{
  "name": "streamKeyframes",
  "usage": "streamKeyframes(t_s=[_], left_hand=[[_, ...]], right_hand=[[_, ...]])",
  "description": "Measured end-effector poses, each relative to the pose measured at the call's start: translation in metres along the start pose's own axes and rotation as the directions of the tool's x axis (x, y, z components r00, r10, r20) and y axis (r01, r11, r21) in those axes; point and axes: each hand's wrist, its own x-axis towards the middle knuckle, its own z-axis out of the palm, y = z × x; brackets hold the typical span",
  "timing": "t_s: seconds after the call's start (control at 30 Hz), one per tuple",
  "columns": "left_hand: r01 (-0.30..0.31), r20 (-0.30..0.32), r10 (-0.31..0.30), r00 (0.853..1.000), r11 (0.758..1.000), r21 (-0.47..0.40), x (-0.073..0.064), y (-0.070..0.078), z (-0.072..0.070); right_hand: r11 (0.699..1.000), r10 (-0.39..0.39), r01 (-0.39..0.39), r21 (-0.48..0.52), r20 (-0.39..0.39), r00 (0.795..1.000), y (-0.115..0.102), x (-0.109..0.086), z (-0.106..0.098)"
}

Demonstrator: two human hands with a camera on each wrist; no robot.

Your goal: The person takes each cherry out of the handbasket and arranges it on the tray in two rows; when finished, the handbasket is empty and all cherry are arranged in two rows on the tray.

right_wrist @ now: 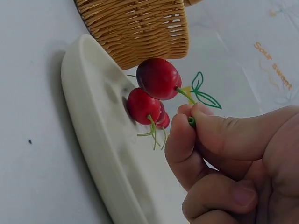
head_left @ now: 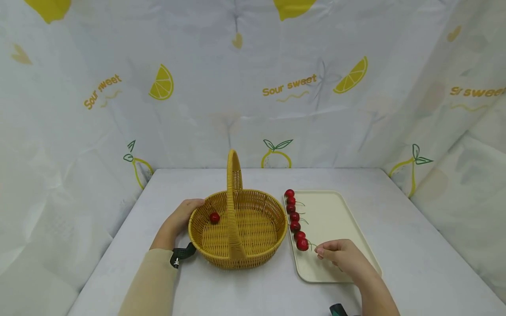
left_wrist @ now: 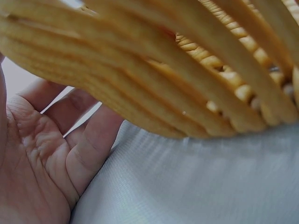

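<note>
My right hand [head_left: 341, 256] pinches the green stem of a red cherry [right_wrist: 158, 78] between thumb and forefinger. That cherry shows in front of the others in the right wrist view, close over the near end of a row of cherries [head_left: 294, 217] along the left side of a cream tray [head_left: 336, 219]. On the left, my left hand [head_left: 182, 215] rests against the outer side of a yellow woven basket [head_left: 237, 261], fingers at its rim. Its palm faces the left wrist camera, and the basket wall partly hides the fingers. One cherry [head_left: 215, 218] lies inside the basket.
The basket's tall arched handle [head_left: 233, 206] rises over its middle. The tray stands close to the basket's right side. A white cloth covers the table [head_left: 221, 289], and a lemon-print curtain [head_left: 205, 109] hangs behind it.
</note>
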Motion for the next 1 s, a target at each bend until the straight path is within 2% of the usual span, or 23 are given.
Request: streamKeyframes(t_s=[0.23,0.5,0.63,0.83,1.0], left_hand=[[0.004,0.0,-0.004,1.0,1.0,0.002,0.0008,-0.001,0.0003],[0.014,-0.003,-0.014,1.0,1.0,0.011,0.0004,0.0005,0.0],[0.016,-0.005,-0.016,1.0,0.999,0.028,0.0002,0.0004,-0.001],[0.033,-0.011,-0.033,0.999,0.999,0.008,0.0005,-0.0006,-0.0007],[0.025,-0.006,-0.025,1.0,1.0,0.009,-0.0002,0.0004,-0.0007]], right_hand=[[0.993,-0.014,0.013,-0.119,-0.003,1.0,0.004,0.0044,0.0077],[0.984,-0.017,0.014,-0.178,-0.018,1.0,0.0026,0.0059,0.0092],[0.978,-0.03,0.023,-0.205,-0.032,0.999,0.0033,0.0076,0.0076],[0.972,-0.061,0.047,-0.232,-0.054,0.997,0.0071,0.0096,0.0069],[0.966,-0.088,0.068,-0.251,-0.068,0.994,0.0082,0.01,0.0061]])
